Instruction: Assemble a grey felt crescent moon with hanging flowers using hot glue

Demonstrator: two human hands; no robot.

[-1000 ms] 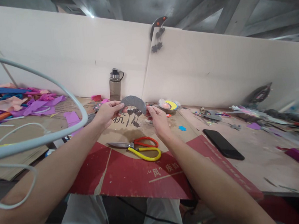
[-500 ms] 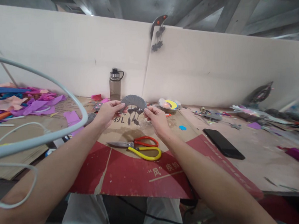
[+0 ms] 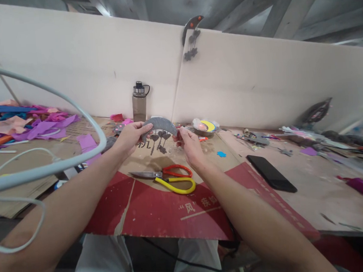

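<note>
Both my hands hold up a grey crescent-shaped cutout (image 3: 160, 123) over the cardboard sheet (image 3: 161, 203). My left hand (image 3: 130, 137) pinches its left tip and my right hand (image 3: 189, 146) pinches its right tip. Small grey heart and flower shapes (image 3: 159, 142) dangle on threads beneath the crescent. Scissors with one red and one yellow handle (image 3: 168, 177) lie on the cardboard just below my hands.
A grey water bottle (image 3: 139, 101) stands against the white partition (image 3: 242, 78). A black phone (image 3: 271, 173) lies to the right. Coloured paper scraps (image 3: 28, 124) pile up at the left, craft bits at the right. A pale cable (image 3: 46, 162) loops close at the left. A similar crescent ornament (image 3: 191, 38) hangs on the partition.
The crescent and both hands have dropped slightly and shifted a little left; the dangling shapes swung with it. The grip is the same.
</note>
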